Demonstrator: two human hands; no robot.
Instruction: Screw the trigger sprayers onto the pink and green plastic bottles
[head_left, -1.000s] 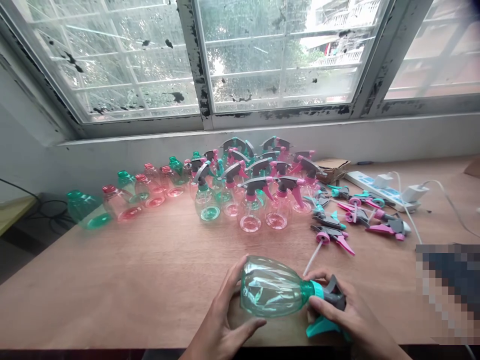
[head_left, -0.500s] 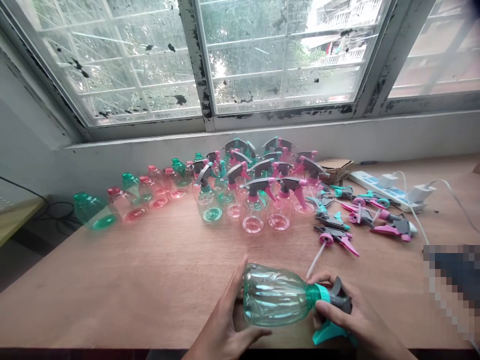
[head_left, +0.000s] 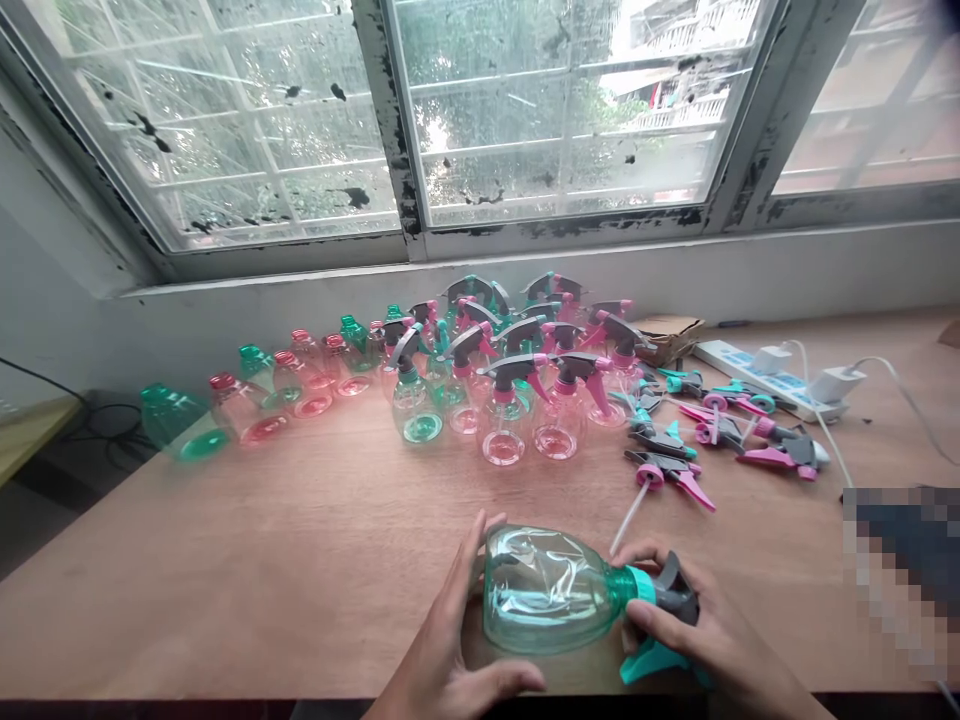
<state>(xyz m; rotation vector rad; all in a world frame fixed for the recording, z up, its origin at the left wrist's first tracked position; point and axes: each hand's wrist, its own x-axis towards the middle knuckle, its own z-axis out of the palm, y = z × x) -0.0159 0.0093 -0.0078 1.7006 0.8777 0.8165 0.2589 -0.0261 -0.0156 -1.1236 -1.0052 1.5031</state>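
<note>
A clear green spray bottle [head_left: 551, 590] lies sideways in the air above the table's front edge, its base to the left. My right hand [head_left: 694, 625] is closed around its dark grey and turquoise spray head [head_left: 675, 592], thumb by the turquoise collar. The turquoise trigger [head_left: 651, 660] hangs beneath. At the bottle's base, my left hand [head_left: 457, 640] is open: its fingers reach up along the base and its thumb stretches out below, apart from the bottle. Whether the fingers behind the base press on it is hard to see.
Several spray bottles with heads fitted [head_left: 502, 430] stand mid-table. Headless green and pink bottles [head_left: 247, 410] line up at left. Loose spray heads [head_left: 667, 470] lie at right, near a white power strip [head_left: 772, 380] with cables. Behind are a cardboard piece [head_left: 667, 338] and a window.
The bottle has turned about its long axis, showing a smoother, wider side. My left thumb has come away from its lower side. The right hand keeps its hold on the spray head.
</note>
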